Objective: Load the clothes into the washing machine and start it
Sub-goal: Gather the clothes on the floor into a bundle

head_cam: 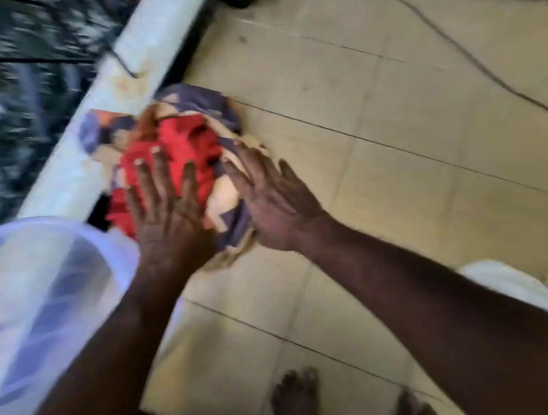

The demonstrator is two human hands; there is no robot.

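Observation:
A heap of clothes lies on the tiled floor against a low white ledge: a red garment on top of purple, cream and orange patterned cloth. My left hand is spread flat over the red garment, fingers straight. To its right, my right hand is also spread out with straight fingers, over the near right side of the heap. Neither hand grips anything. The picture is blurred by motion.
A translucent white lid of a machine fills the lower left. The white ledge runs diagonally, with a railing behind it. A dark cable crosses the beige floor tiles. My bare feet show at the bottom.

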